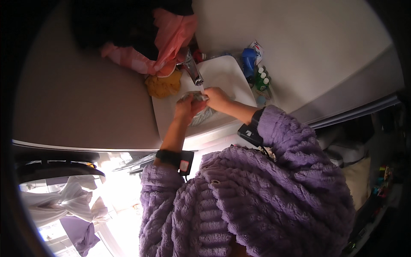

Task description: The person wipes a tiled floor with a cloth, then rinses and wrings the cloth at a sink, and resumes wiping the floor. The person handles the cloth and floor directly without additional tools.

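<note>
Over a white washbasin (171,115), both my hands grip a pale grey-green cloth (204,116) that looks striped and bunched. My left hand (187,108) is closed round its left side, with the fingers partly turned away. Just under the spout, my right hand (216,99) is closed on the cloth's upper right part. A chrome tap (192,70) stands at the back of the basin, and a thin stream of water (201,88) falls from it onto the cloth and hands. The cloth's lower end hangs into the basin.
A mustard-yellow cloth (164,84) lies on the basin's left rim. Above it hangs a pink plastic bag (169,36) beside dark fabric. Green bottles with white caps (262,79) and a blue container (248,60) stand at the right. Walls border the basin.
</note>
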The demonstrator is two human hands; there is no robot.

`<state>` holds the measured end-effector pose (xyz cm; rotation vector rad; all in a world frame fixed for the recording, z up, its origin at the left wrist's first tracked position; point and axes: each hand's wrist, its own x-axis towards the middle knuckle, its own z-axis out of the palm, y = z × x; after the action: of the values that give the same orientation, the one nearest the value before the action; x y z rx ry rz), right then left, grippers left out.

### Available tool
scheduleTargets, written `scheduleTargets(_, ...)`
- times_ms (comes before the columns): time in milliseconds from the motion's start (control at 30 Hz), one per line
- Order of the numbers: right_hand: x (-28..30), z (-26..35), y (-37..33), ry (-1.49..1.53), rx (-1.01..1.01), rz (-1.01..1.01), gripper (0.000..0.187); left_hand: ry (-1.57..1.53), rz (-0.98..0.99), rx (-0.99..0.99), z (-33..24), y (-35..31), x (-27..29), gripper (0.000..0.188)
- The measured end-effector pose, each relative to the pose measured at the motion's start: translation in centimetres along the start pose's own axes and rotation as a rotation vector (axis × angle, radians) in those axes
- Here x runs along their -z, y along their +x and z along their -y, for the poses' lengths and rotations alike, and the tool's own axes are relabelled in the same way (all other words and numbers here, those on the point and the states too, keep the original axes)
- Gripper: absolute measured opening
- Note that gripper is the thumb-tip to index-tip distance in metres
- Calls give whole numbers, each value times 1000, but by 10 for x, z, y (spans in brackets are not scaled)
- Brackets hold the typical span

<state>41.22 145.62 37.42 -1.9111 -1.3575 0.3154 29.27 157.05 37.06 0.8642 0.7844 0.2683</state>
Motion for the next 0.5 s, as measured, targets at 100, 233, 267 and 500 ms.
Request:
scheduleTargets(100, 34, -17, -5, 166, -84, 132, 32, 840, -264, -186, -16, -10, 33, 35)
scheduleTargets(233, 86, -28, -14, 298, -119, 281, 37, 1423, -453, -1125, -40, -9, 77, 36)
scheduleTargets(267, 97, -26, -15, 332, -117, 279, 37, 1378, -452, -1329, -44, -12, 80, 35)
scheduleTargets(500, 153, -6, 0, 423, -68, 219, 36, 732, -200, -727, -95, -68, 41, 34)
